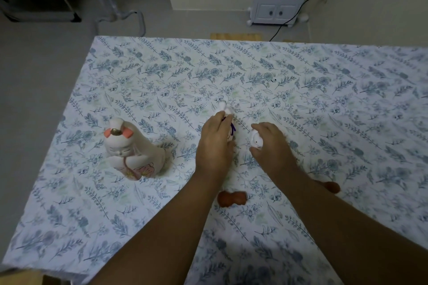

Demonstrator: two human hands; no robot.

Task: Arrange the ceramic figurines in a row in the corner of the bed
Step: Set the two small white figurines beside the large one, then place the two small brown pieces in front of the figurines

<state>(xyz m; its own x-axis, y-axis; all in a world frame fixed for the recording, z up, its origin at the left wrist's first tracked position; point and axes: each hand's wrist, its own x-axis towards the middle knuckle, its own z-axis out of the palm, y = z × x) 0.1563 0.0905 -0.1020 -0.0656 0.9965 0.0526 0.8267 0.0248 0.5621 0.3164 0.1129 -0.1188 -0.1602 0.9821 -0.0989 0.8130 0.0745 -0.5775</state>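
- Head view: the bed (pixel 324 90), under a blue-leaf sheet, fills most of the frame; its far edge runs across the upper third and its left edge slants down to the lower left, meeting in a corner at upper left.
- The left hand (pixel 214 143), at centre, is wrapped around a white figurine (pixel 225 109) with purple trim, whose top pokes out past the fingers.
- The right hand (pixel 271 143), just beside it, pinches a small white figurine (pixel 256 140).
- A large cream figurine (pixel 132 150) stands upright at mid left, near the left edge.
- Two brown figurines (pixel 232 198) (pixel 332 187) lie low by the forearms.
- Open sheet spreads toward the corner and right.
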